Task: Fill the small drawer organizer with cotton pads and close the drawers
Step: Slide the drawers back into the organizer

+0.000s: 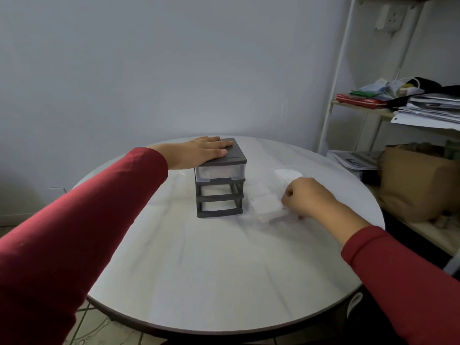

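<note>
A small grey drawer organizer (220,202) stands in the middle of the round white table (224,270). Its top clear drawer (220,172) is pushed in; the two slots below are empty frames. My left hand (201,151) lies flat on the organizer's lid, fingers straight. To the right of the organizer a clear drawer (267,204) sits on the table, hard to make out against the white top. My right hand (305,197) is at that drawer's right side with fingers curled on its edge. A white stack of cotton pads (288,174) lies just beyond it.
A white shelf unit (348,70) stands at the right with papers, cloths and a red book on it. A brown paper bag (418,180) sits on the lower shelf next to the table's right edge. The wall is close behind the table.
</note>
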